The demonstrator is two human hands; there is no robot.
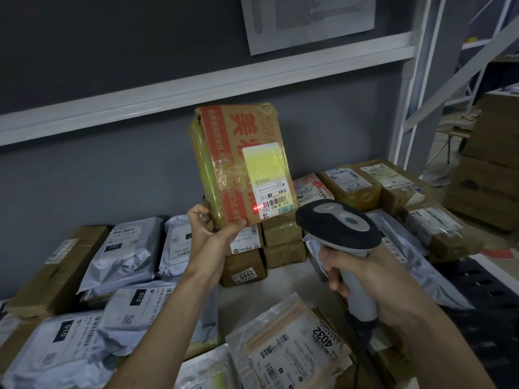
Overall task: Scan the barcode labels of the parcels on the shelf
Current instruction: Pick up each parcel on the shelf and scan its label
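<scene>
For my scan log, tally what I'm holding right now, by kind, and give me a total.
Cardboard parcel, in left hand: 1
Barcode scanner, in right hand: 1
Total: 2

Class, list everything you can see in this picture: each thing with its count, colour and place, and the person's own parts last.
Held box: one, brown with red print, raised upright at centre.
Label: one, white, on the held box's front; red scanner dot at its lower left edge.
Scanner: one, grey and black, right of the box.
Poly mailers: several, grey, left on the shelf.
Cardboard boxes: several, brown, behind and right.
Paper sheet: one, white, on the wall.
Left hand: grips the box's lower corner.
Right hand: grips the scanner's handle.
</scene>
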